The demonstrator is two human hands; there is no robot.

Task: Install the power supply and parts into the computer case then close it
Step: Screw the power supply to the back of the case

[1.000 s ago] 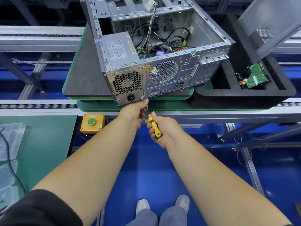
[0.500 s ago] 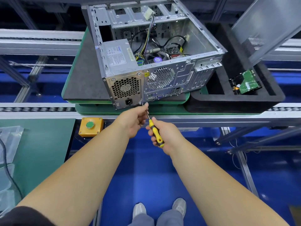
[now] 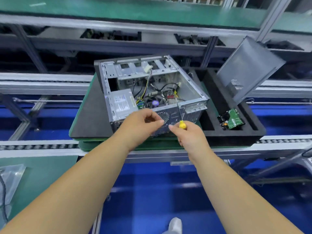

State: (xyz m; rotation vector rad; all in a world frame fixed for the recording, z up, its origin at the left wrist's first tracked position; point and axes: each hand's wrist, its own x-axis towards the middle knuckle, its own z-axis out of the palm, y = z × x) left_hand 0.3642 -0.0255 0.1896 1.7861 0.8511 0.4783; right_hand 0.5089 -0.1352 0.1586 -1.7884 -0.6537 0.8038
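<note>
The open computer case lies on its side on a black mat, rear panel toward me. The grey power supply sits in its near-left corner, with cables and the board beside it. My left hand hovers in front of the rear panel, fingers curled, thumb tip near the forefinger; anything small between them is hidden. My right hand grips a yellow-handled screwdriver, its shaft pointing up along the rear panel. The grey side panel leans upright at the right.
A black foam tray right of the case holds a green-boarded hard drive. Conveyor rails run across in front of and behind the mat. A plastic bag lies on the green bench at lower left.
My view has tilted up and pulled back. Both hands rose from the lower edge of the power supply's rear face to mid-height. The screwdriver turned from slanting to shaft-up.
</note>
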